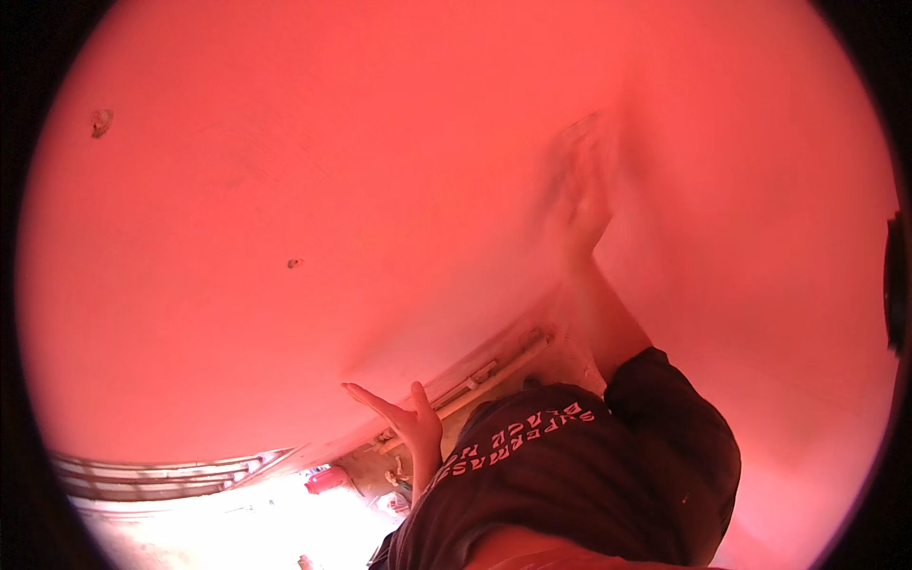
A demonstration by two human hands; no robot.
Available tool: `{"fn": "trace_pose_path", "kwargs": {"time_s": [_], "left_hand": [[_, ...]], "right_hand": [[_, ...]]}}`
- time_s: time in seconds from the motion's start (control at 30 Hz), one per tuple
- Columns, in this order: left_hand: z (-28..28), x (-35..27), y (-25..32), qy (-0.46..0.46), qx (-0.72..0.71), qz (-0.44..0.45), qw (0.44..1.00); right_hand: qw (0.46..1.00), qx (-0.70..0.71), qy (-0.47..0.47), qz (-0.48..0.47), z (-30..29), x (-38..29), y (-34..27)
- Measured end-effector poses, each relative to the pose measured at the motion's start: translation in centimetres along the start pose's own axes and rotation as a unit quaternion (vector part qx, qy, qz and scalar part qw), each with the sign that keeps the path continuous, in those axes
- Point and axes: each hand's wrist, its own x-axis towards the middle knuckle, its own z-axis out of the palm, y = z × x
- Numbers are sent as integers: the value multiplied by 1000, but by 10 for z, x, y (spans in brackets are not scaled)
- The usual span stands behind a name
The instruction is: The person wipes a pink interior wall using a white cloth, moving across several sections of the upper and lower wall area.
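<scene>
My right hand (pixel 581 192) is raised against a pinkish-red wall (pixel 320 164), close to the corner where a second wall (pixel 748 249) meets it. Motion blur smears its fingers. A thin dark line shows by the fingertips, but I cannot tell whether something flat is under the hand. Lower and to the left, my left hand (pixel 410 420) is held up near the same wall with thumb and fingers spread and nothing in it. Whether its fingertips touch the wall is unclear. The dark printed T-shirt (pixel 563 470) on my body covers the lower middle.
Two small damaged spots mark the wall: a larger chip (pixel 101 122) and a smaller hole (pixel 295 263). Long pipe-like pieces (pixel 491 377) run along the wall below. A barred window frame (pixel 164 479) is at lower left, near a red container (pixel 326 479) beside strong glare.
</scene>
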Motion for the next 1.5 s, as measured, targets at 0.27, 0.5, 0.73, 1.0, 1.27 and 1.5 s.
{"fn": "trace_pose_path", "kwargs": {"time_s": [0.27, 0.5, 0.73, 1.0, 1.27, 1.5], "left_hand": [[-4, 8, 0, 41, 43, 4, 998], [-31, 15, -22, 103, 100, 21, 989], [-74, 29, -58, 207, 109, -52, 971], [-138, 40, -107, 230, 194, -51, 952], [-196, 69, -173, 257, 147, 22, 955], [-193, 74, -192, 165, 129, 110, 972]], "right_hand": [[994, 21, -29, -106, 4, 3, 1], [968, 91, -35, -233, 12, 16, -14], [956, 66, 58, -282, 38, 6, -55], [987, 48, -7, -152, 47, -29, -80], [994, 33, 12, -108, 62, -88, -138], [921, -92, -133, -355, 63, -140, -149]]}}
